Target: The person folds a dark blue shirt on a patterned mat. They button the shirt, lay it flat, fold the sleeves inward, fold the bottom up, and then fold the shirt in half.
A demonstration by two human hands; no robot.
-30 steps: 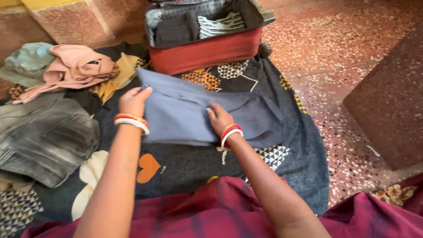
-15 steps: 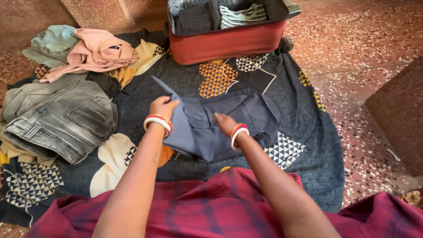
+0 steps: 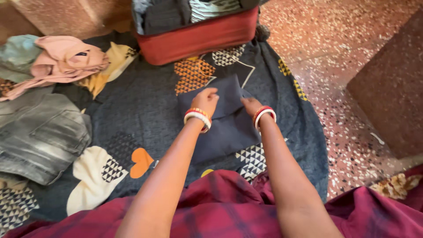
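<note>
Spread over speckled floor (image 3: 352, 66), our patterned blanket (image 3: 141, 105) keeps the folded navy garment (image 3: 224, 125) clean; left hand (image 3: 206, 99) and right hand (image 3: 251, 105) press it open-palmed, flattening the fold.

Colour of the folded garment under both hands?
Plain dark blue-grey, no pattern: the folded garment shows best in the head view.

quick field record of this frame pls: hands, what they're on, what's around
left hand: palm down on the folded blue garment
right hand: flat on the same garment, no closed grip
surface: dark patterned sheet on a speckled floor
ahead: open red suitcase holding folded clothes
left side: grey jeans, pink garment, pale green garment
</note>
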